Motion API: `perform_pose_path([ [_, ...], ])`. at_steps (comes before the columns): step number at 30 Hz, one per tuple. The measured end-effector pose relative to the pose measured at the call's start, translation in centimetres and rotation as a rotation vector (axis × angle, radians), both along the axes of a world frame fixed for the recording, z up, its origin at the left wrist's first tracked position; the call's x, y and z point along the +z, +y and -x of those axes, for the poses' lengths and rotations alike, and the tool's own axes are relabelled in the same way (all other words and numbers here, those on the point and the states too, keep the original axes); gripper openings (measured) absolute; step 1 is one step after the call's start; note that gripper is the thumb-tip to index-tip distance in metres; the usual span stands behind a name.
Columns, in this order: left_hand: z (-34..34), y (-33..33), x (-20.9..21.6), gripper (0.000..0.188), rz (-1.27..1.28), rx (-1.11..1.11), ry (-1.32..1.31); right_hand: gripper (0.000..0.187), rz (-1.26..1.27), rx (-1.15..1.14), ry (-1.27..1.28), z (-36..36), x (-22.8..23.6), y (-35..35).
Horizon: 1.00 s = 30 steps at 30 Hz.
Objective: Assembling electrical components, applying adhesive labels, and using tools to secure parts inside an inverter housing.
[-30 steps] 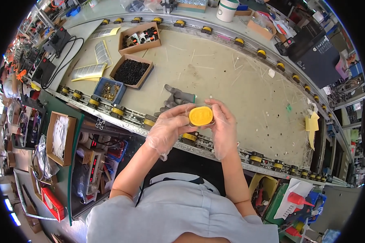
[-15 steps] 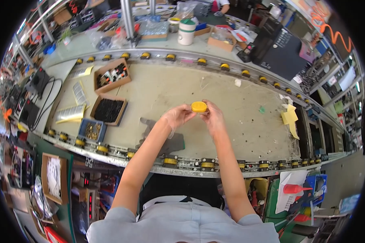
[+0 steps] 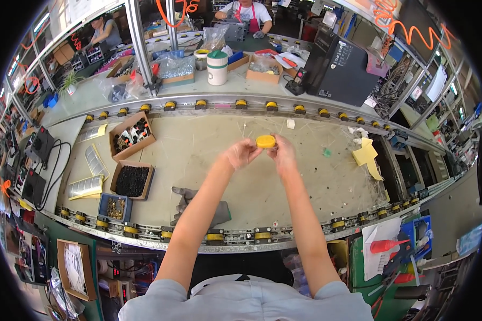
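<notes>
Left of the left hand stood a black-parts box, bodyward a grey glove; that hand and the right hand pinched a yellow oval piece between them, long axis hand-to-hand.

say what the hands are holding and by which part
A yellow rounded piece, by its opposite sides: left hand at its left, right hand at its right.

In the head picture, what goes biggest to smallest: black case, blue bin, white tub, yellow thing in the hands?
1. Black case
2. Blue bin and white tub: they look too alike to rank
3. Yellow thing, smallest
</notes>
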State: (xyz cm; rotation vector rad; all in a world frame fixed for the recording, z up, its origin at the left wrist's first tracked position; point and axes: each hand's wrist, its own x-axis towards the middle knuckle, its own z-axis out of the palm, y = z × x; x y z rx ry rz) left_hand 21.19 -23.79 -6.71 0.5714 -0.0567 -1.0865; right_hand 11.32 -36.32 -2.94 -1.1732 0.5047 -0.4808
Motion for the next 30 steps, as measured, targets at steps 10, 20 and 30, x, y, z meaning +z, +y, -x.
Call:
perform_pose_path([
  [10,2.0,-1.4,-0.8,0.015,-0.158,0.064,-0.034,0.026,0.284,-0.148,0.044,2.4,-2.4,-0.9],
  [20,3.0,-0.8,-2.0,0.016,-0.216,0.155,-0.023,0.023,0.248,-0.072,0.078,2.5,-4.4,-0.2],
  [30,4.9,-0.7,-3.0,0.033,-0.229,0.159,-0.165,0.023,0.127,-0.049,0.094,3.5,-5.4,0.1],
])
